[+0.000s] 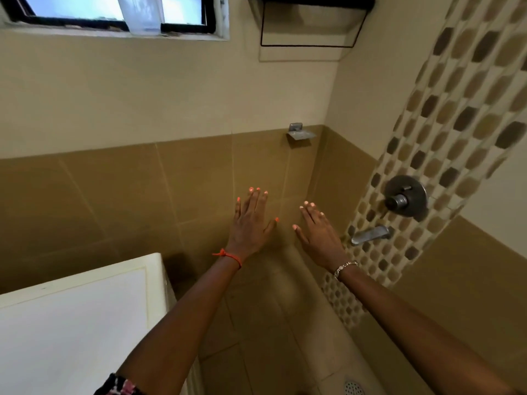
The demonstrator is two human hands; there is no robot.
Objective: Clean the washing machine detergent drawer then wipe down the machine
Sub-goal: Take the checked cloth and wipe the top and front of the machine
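The white top of the washing machine (77, 317) fills the lower left; its front and detergent drawer are out of view. Both my arms stretch forward over the tiled floor to the right of the machine. My left hand (251, 220) is held out flat with straight, spread fingers and holds nothing. Beside it, my right hand (316, 232) is also flat and empty, fingers straight. Neither hand touches the machine.
A brown tiled wall stands ahead with a small metal soap dish (301, 134). On the mosaic strip at right are a round shower valve (405, 199) and a spout (370, 235). A floor drain (353, 388) lies at bottom. A window (114, 12) sits high left.
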